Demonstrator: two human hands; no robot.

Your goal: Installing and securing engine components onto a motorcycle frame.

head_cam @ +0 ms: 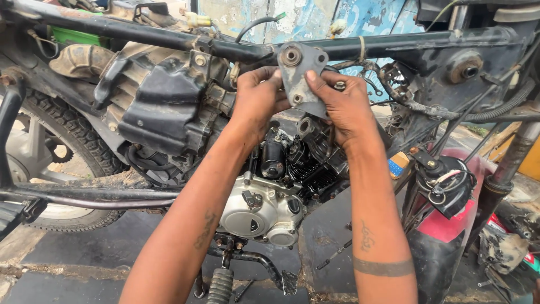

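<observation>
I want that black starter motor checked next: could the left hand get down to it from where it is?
Probably yes: the left hand grips the grey bracket plate, and the starter motor sits just below with open space between; it would have to release the plate first.

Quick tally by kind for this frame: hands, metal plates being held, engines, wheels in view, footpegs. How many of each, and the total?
Hands: 2, the left hand and the right hand
Grey metal mounting plate, held by both hands: 1
Engine: 1
Rear wheel: 1
Ribbed footpeg: 1
Total: 6
</observation>
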